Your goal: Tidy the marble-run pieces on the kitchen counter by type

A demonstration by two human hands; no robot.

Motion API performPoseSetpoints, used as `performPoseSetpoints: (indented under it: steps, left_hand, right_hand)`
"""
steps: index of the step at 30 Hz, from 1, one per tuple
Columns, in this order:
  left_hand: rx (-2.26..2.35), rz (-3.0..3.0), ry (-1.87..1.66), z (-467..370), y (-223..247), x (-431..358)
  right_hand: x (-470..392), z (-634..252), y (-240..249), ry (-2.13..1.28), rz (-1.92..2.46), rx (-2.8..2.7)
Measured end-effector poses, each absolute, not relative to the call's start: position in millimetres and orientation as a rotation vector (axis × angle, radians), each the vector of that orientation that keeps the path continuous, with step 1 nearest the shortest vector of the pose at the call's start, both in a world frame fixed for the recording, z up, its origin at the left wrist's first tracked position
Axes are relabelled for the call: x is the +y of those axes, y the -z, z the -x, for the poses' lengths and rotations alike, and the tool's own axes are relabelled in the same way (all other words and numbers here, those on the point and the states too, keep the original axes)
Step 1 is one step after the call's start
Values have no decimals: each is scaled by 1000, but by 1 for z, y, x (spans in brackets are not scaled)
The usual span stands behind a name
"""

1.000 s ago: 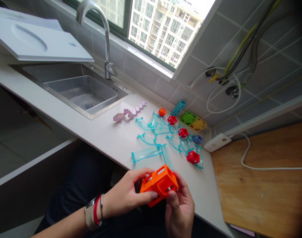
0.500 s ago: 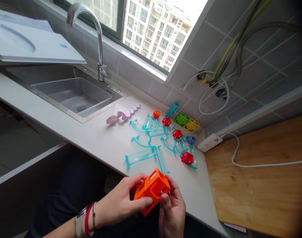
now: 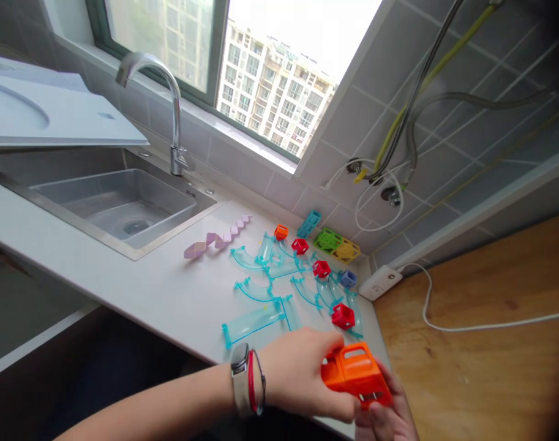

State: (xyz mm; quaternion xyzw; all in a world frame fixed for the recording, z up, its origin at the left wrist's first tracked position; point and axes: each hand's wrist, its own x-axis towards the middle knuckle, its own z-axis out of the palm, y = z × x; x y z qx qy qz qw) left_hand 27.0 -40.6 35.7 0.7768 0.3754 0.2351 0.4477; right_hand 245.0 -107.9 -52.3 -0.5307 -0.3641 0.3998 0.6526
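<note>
Between both hands is an orange hollow toy block (image 3: 356,371) with cut-out windows, held over the counter's front right corner. My left hand (image 3: 307,373), with a watch and bracelets at the wrist, grips its left end. Round its lower right side close the fingers of my right hand (image 3: 392,411), partly hidden by the block. Beyond them on the counter lie clear blue track pieces (image 3: 254,323), straight and curved. Among these stand red cube blocks, the nearest red block (image 3: 343,315) just behind the held one. A small orange block (image 3: 281,232) sits farther back.
A pink zigzag strip (image 3: 221,241) lies left of the tracks. Green and yellow blocks (image 3: 337,245), a teal block (image 3: 309,224) and a blue block (image 3: 348,278) stand near the wall. The sink (image 3: 123,202) is left; a white power strip (image 3: 380,283) and wooden board (image 3: 472,380) are right.
Both hands have moved right with the orange block, which has turned so its long side lies flatter. The camera view has shifted, with the counter now lower in the picture.
</note>
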Motion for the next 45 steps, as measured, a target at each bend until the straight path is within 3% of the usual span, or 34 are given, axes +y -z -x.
performPoseSetpoints:
  steps: [5,9,15,22,31,38,45]
  left_hand:
    - [893,-2170,-756,-3,-41,-28]
    - [866,-2194,-709,25,-30,-21]
    - [994,-2122,-708,40,-21,2]
    - [984,-2027,-798,51,-16,8]
    - [991,-1954,-773,51,-5,18]
    - [1008,-1955,-764,49,-10,16]
    - [977,-1787,-827,60,-21,16]
  right_hand:
    - [-52,-255,19,-952,1149,-966]
    - [19,-224,3,-943,1393,-1274]
    - [155,-151,9,-408,1518,-1986]
    - [264,-90,32,-185,1652,-2281]
    - [290,-83,56,-105,1710,-2470]
    - [273,-85,61,-137,1679,-2242]
    - [245,-89,33,-294,1532,-1802]
